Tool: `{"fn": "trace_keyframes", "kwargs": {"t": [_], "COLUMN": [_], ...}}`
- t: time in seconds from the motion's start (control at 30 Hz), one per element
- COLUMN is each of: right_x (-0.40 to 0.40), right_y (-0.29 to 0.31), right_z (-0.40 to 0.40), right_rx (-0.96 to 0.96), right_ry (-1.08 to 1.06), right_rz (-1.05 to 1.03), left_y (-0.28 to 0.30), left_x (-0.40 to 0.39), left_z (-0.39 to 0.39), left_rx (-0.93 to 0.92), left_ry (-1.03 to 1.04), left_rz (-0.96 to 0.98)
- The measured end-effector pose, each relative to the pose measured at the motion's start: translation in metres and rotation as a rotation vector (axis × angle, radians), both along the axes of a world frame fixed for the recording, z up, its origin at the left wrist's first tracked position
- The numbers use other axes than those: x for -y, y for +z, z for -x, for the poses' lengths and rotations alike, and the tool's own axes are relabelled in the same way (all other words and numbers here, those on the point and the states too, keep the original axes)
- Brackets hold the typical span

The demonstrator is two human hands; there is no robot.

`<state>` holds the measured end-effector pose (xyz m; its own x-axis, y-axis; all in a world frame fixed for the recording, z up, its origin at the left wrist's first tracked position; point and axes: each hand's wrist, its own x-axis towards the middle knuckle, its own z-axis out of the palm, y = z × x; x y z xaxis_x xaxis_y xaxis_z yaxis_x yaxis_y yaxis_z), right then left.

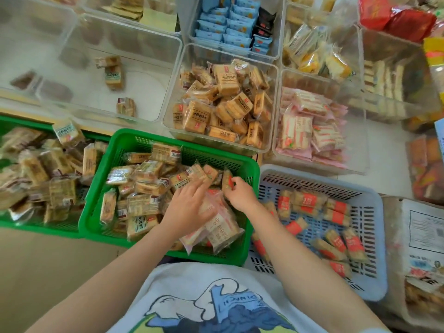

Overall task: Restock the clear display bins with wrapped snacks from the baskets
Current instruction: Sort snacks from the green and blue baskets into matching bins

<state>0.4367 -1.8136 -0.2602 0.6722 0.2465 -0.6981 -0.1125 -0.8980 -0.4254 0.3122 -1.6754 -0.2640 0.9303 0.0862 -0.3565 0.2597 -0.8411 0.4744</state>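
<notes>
- Far-left green plastic basket (pixel 14 225), left edge of the frame: filled with tan wrapped snack packets (pixel 36 169).
- Large clear plastic display bin (pixel 165 75), upper left: holds only a few scattered wrapped packets (pixel 114 75).
- Middle green plastic basket (pixel 125 140), centre of the frame: loaded with tan wrapped snacks (pixel 144 188); pink-and-clear wrapped packets (pixel 216 227) lie at its lower right corner.
- Left hand (pixel 189 203), centre: grip spread, fingers straight, resting on the packets in the middle green basket.
- Right hand (pixel 240 193), just right of the left hand: grip pinching a small red-labelled wrapped snack (pixel 228 181) over the right end of the same basket.
- Clear display bin (pixel 168 121), above centre: piled with orange-tan wrapped snacks (pixel 223 104).
- Clear display bin (pixel 360 140), right of it: holds pink-wrapped snacks (pixel 305 133).
- Pale blue slotted plastic basket (pixel 374 236), lower right: red-labelled wrapped snacks (pixel 336 212) scattered over its floor.
</notes>
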Motion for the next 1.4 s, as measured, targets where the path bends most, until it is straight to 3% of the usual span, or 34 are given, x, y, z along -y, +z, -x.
{"fn": "trace_keyframes", "kwargs": {"t": [0.27,0.47,0.6,0.77,0.87,0.97,1.07,1.2,1.27,1.33,1.4], "right_x": [-0.032,-0.026,-0.009,0.055,0.092,0.114,0.124,0.129,0.129,0.126,0.118], "right_y": [-0.022,-0.024,-0.010,0.028,0.033,0.020,0.000,-0.024,-0.033,-0.038,-0.033], "right_z": [-0.018,-0.027,-0.032,-0.015,0.002,0.016,0.021,0.017,0.023,0.029,0.030], "right_rx": [-0.008,-0.080,-0.229,-0.479,-0.485,-0.460,-0.505,-0.450,-0.420,-0.340,-0.136], "right_ry": [0.068,-0.098,-0.361,-0.663,-0.853,-1.024,-1.063,-1.226,-1.219,-1.180,-1.136], "right_rz": [0.305,0.176,-0.075,-0.657,-0.858,-0.728,-0.557,-0.654,-0.476,-0.283,-0.227], "left_y": [-0.019,-0.024,-0.024,-0.019,-0.017,-0.015,-0.013,-0.014,-0.014,-0.014,-0.018], "left_x": [0.002,0.001,0.000,0.007,0.015,0.019,0.015,0.010,0.009,0.008,0.004], "left_z": [0.016,0.018,0.019,0.014,0.005,-0.001,-0.001,0.005,0.007,0.009,0.014], "left_rx": [-0.013,0.047,0.046,0.042,0.030,0.000,-0.022,0.015,0.032,0.039,0.046], "left_ry": [-0.023,-0.020,-0.030,-0.011,0.011,0.011,0.006,-0.003,-0.009,-0.009,-0.003], "left_rz": [-0.011,-0.005,-0.004,-0.006,0.009,0.027,0.038,0.059,0.059,0.062,0.056]}}
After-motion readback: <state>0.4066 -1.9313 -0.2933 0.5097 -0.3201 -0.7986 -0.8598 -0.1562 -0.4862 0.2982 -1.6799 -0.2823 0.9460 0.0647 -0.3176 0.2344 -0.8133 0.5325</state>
